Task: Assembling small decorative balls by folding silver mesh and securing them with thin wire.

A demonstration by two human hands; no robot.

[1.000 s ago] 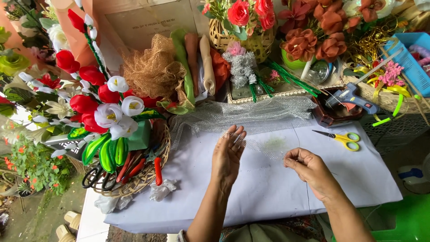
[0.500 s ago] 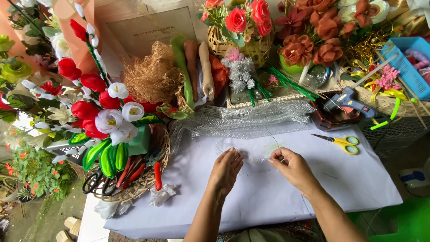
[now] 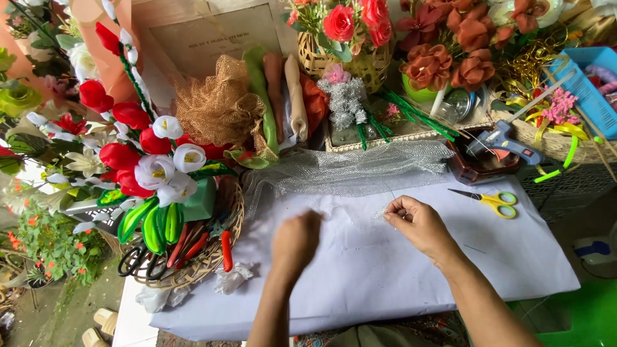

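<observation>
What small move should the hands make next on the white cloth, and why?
Probably bring the left hand back to the small piece of sheer silver mesh that the right hand pinches. That piece hangs from the fingers of one hand only, and the left hand is blurred and apart from it.

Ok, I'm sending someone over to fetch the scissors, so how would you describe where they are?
Start at the white sheet covering the table and go to its far right corner. The scissors lie flat there, past the right hand and just in front of the grey glue gun. Their yellow handles and closed blades set them apart from the red-handled tools in the basket.
</observation>
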